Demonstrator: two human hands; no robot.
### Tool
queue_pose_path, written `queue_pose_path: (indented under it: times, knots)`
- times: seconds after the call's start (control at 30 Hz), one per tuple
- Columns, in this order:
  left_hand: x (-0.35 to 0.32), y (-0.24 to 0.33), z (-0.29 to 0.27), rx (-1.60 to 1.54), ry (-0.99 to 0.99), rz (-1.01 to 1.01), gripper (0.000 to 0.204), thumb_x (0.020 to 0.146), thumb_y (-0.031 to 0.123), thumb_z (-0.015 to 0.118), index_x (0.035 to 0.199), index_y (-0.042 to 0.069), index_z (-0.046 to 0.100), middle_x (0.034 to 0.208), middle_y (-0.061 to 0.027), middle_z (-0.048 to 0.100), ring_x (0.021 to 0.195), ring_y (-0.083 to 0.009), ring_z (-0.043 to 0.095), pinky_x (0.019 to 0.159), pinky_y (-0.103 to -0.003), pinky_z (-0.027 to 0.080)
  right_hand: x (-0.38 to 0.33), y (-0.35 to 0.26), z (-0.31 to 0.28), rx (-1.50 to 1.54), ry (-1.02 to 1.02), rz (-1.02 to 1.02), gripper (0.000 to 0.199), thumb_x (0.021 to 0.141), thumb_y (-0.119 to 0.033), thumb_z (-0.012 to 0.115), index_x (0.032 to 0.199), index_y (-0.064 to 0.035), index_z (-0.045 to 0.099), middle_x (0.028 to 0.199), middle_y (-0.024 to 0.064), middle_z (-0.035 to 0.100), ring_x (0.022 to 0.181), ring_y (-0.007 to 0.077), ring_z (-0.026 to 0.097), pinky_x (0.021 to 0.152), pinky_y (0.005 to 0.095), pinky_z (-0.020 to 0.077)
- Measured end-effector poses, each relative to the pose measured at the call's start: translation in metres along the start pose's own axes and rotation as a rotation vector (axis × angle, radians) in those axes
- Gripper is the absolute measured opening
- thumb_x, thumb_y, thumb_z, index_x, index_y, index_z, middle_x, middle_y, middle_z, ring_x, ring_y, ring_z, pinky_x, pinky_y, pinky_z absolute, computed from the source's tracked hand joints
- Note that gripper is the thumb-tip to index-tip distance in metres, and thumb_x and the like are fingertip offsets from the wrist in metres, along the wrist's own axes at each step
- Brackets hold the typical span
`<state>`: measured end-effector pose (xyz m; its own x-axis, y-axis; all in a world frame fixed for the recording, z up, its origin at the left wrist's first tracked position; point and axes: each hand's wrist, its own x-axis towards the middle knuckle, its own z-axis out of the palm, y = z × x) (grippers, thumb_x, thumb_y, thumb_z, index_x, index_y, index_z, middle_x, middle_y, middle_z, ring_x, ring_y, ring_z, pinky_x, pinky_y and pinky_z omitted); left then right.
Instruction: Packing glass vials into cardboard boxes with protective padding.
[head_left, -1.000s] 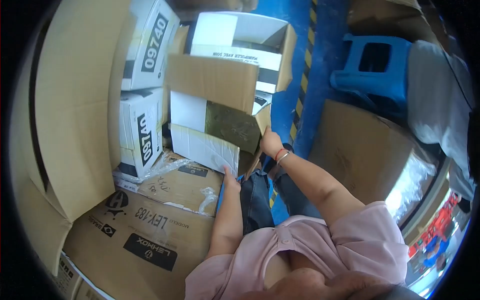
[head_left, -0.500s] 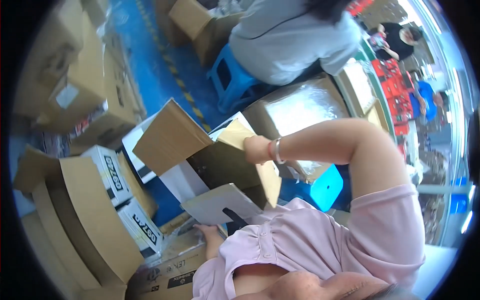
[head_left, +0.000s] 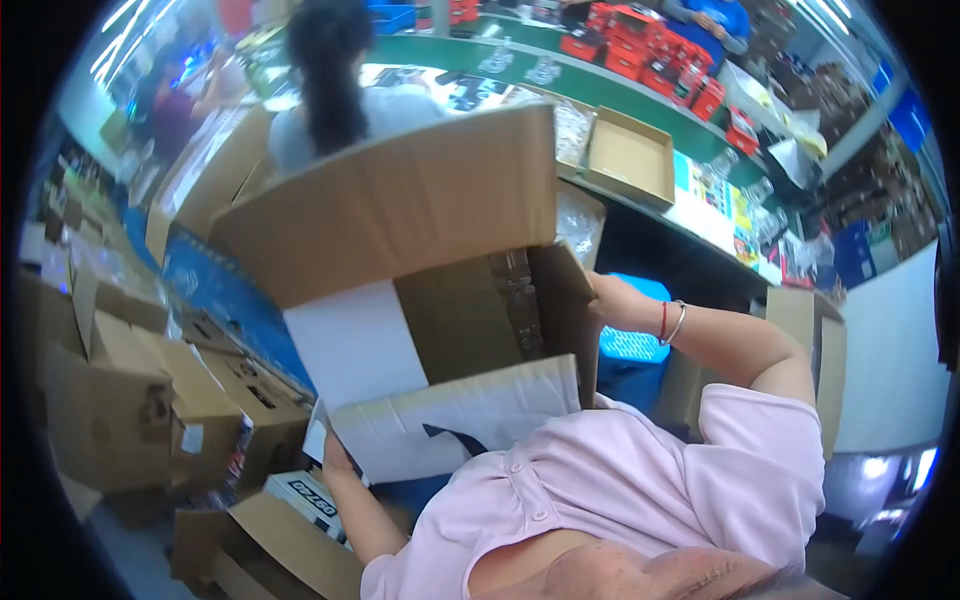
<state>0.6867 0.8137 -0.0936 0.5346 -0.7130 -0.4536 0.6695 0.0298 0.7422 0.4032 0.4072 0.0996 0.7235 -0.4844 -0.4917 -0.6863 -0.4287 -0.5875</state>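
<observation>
In front of my body is a large open cardboard carton (head_left: 470, 325), tilted, with its wide far flap (head_left: 420, 190) raised and its near white-faced flap (head_left: 465, 425) folded toward me. Inside, along its left part, shows a flat white surface (head_left: 355, 335); the rest looks like bare brown board with clear tape. My right hand (head_left: 618, 303) is closed on the carton's right wall, a red string and a bangle at the wrist. At the near left corner, my left hand (head_left: 338, 455) grips the carton low down, its fingers partly hidden by the flap.
Brown cartons (head_left: 110, 400) are stacked at the left. An open carton (head_left: 245, 545) and a white box (head_left: 310, 500) stand at the near left. A blue stool (head_left: 630, 350) is beyond my right hand. A co-worker (head_left: 340, 100) sits ahead by a green-edged workbench (head_left: 500, 60).
My view has turned right and upward toward the workbench. The carton now sits larger in front of me. My left hand has come up to its near left corner; my right hand still holds the right side.
</observation>
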Motion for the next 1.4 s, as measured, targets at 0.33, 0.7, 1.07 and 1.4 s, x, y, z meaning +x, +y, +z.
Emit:
queue_pose_path:
  times: [0.33, 0.7, 1.07, 1.4]
  knots:
    - [0.096, -0.036, 0.162, 0.287, 0.031, -0.176, 0.067, 0.086, 0.054, 0.041, 0.129, 0.003, 0.037, 0.126, -0.0101, 0.046, 0.114, -0.0236, 0.043, 0.097, -0.034, 0.032, 0.027, 0.169, -0.043, 0.426, 0.132, 0.123, 0.035, 0.074, -0.003, 0.043, 0.107, 0.0027, 0.050, 0.087, 0.0183, 0.061, 0.069, 0.0252, 0.064, 0.054, 0.0333, 0.0531]
    - [0.018, -0.073, 0.214, 0.208, 0.336, -0.075, 0.054, 0.089, 0.039, 0.047, 0.127, 0.001, 0.037, 0.121, -0.0105, 0.048, 0.110, -0.0227, 0.046, 0.094, -0.034, 0.035, 0.113, 0.156, -0.076, -0.028, 0.030, -0.146, 0.025, 0.072, -0.008, 0.045, 0.090, 0.0043, 0.056, 0.077, 0.0230, 0.061, 0.074, 0.0365, 0.061, 0.067, 0.0424, 0.0489]
    - [0.038, -0.060, 0.210, 0.512, 0.593, 0.092, 0.053, 0.091, 0.037, 0.043, 0.127, -0.001, 0.036, 0.124, -0.0156, 0.047, 0.113, -0.0291, 0.044, 0.095, -0.036, 0.034, 0.206, 0.110, -0.061, -0.258, -0.009, -0.219, 0.019, 0.067, -0.008, 0.049, 0.063, 0.0025, 0.064, 0.062, 0.0210, 0.061, 0.057, 0.0312, 0.063, 0.056, 0.0393, 0.0504]
    - [0.058, -0.037, 0.188, 1.130, 0.670, 0.212, 0.058, 0.086, 0.045, 0.048, 0.117, -0.004, 0.043, 0.106, -0.0269, 0.054, 0.099, -0.0396, 0.053, 0.084, -0.040, 0.041, 0.175, 0.105, -0.031, -0.108, 0.038, 0.027, 0.031, 0.073, -0.013, 0.043, 0.097, 0.0025, 0.055, 0.080, 0.0232, 0.061, 0.074, 0.0360, 0.061, 0.070, 0.0430, 0.0468]
